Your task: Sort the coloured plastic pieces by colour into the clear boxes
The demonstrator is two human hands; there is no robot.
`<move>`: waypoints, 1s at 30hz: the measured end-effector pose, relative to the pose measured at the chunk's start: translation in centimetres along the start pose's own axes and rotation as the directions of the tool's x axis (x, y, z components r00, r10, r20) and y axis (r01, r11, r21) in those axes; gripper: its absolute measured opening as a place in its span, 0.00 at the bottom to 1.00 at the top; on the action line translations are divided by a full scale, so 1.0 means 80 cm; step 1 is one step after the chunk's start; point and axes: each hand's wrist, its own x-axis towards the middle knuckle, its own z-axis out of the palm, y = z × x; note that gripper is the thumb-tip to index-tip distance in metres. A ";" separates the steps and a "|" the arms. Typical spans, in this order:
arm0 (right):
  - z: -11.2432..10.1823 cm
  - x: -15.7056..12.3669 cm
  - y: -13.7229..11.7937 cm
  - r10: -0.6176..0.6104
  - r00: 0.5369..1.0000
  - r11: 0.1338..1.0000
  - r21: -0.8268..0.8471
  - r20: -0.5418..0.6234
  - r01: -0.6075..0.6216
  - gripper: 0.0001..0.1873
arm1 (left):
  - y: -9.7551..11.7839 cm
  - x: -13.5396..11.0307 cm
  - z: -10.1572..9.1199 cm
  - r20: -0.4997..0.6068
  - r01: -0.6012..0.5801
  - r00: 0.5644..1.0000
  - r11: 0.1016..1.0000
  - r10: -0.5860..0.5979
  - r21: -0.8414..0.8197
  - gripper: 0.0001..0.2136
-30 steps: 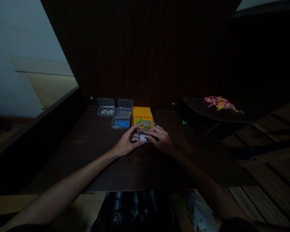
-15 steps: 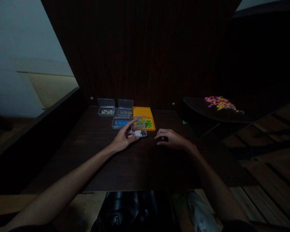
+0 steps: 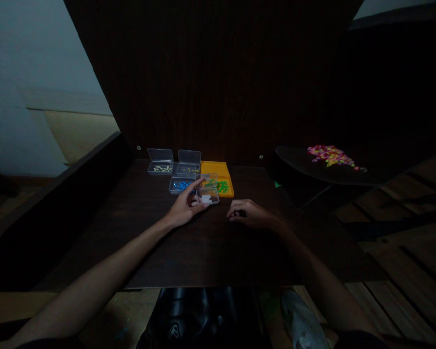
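Observation:
My left hand (image 3: 183, 207) grips a small clear plastic box (image 3: 213, 200) with its lid raised, thumb at the near side and a finger by the lid. A white piece (image 3: 206, 198) lies inside that box. To the right, just above the table, my right hand (image 3: 250, 213) is closed with its fingertips together; whatever they may hold is too small or hidden. Behind the held box is a yellow tray (image 3: 231, 193) with green pieces (image 3: 222, 186). An open clear box (image 3: 171, 191) with blue pieces (image 3: 181, 185) stands left of the tray, partly behind my left fingers.
At the back left, one open clear box (image 3: 149, 170) contains pale pieces and another open box (image 3: 179, 169) yellow ones. A heap of pink and yellow pieces (image 3: 330, 155) lies on a dark side shelf (image 3: 294, 157). A dark board (image 3: 218, 87) rises behind the table (image 3: 189, 257).
My right hand has shifted slightly left toward the held box, and its fingers have drawn closer together. The box in my left hand has moved a little left and away from me.

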 end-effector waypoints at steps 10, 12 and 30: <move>0.008 0.003 -0.013 -0.047 0.999 0.999 0.012 0.017 0.047 0.19 | -0.001 0.000 -0.001 0.010 0.025 1.000 1.000 -0.025 -0.006 0.39; 0.009 0.004 -0.014 -0.041 0.999 0.999 -0.005 0.021 0.041 0.18 | 0.000 0.000 -0.001 0.007 0.027 1.000 1.000 -0.027 -0.008 0.39; 0.012 0.004 -0.001 -0.032 0.999 0.999 0.030 -0.031 0.033 0.09 | 0.002 0.001 0.000 -0.002 0.007 1.000 0.999 -0.007 -0.046 0.38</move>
